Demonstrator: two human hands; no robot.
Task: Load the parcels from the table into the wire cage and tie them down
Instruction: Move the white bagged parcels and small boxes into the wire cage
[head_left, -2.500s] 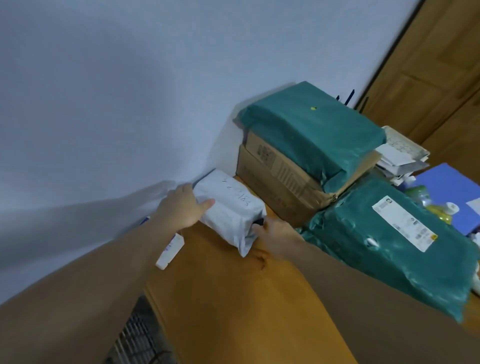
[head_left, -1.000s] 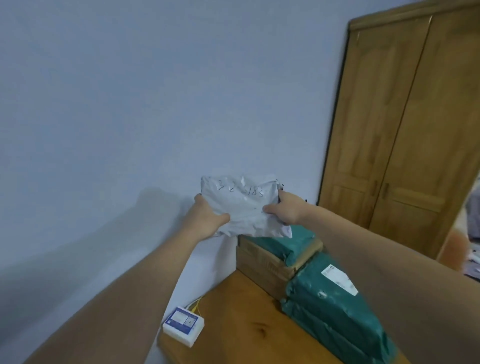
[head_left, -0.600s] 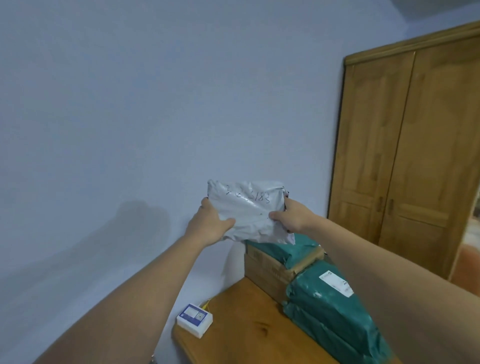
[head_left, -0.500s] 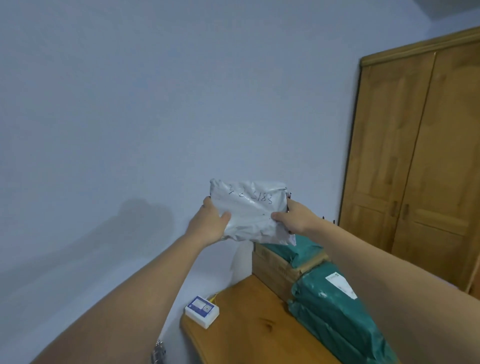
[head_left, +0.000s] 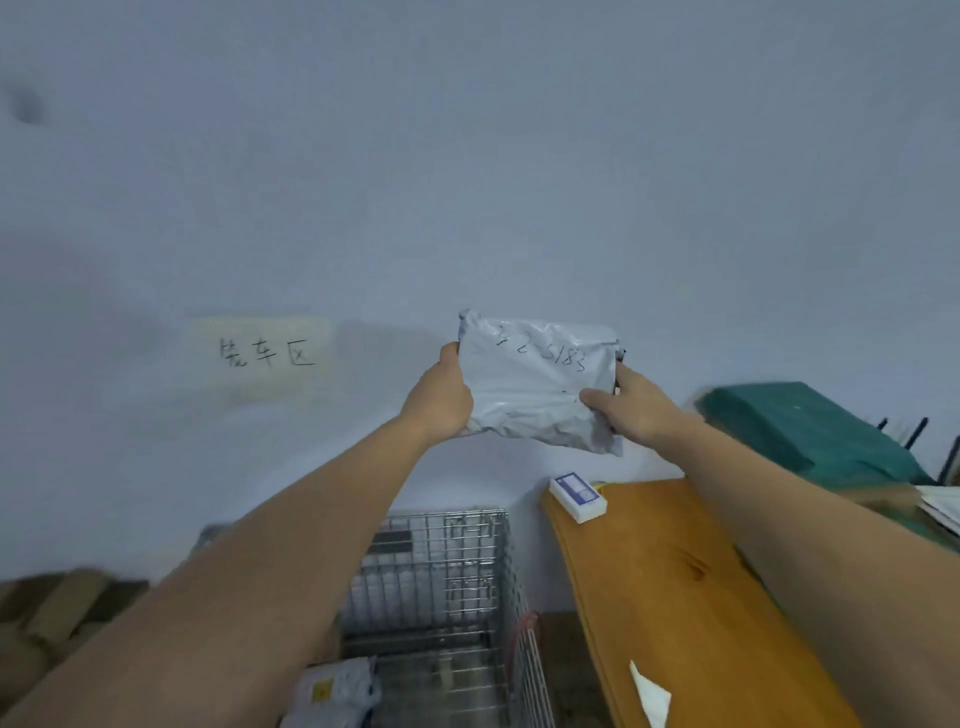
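- Left hand (head_left: 441, 400) and right hand (head_left: 631, 408) grip a grey parcel (head_left: 537, 382) raised against the wall.
- Wire cage (head_left: 457, 582) stands below, beside the wooden table (head_left: 670, 587).

Two hands (head_left: 441, 397), two grey parcels (head_left: 540, 384), one green parcel (head_left: 800, 436), one wire cage (head_left: 457, 571), one table (head_left: 675, 597)

Single head-worn wide-angle view, facing a pale wall.

Looks forward and slightly down along both outstretched forearms; wire cage (head_left: 457, 587) at lower centre of the frame, wooden table (head_left: 670, 587) at lower right, handwritten wall sign (head_left: 265, 356) at middle left.
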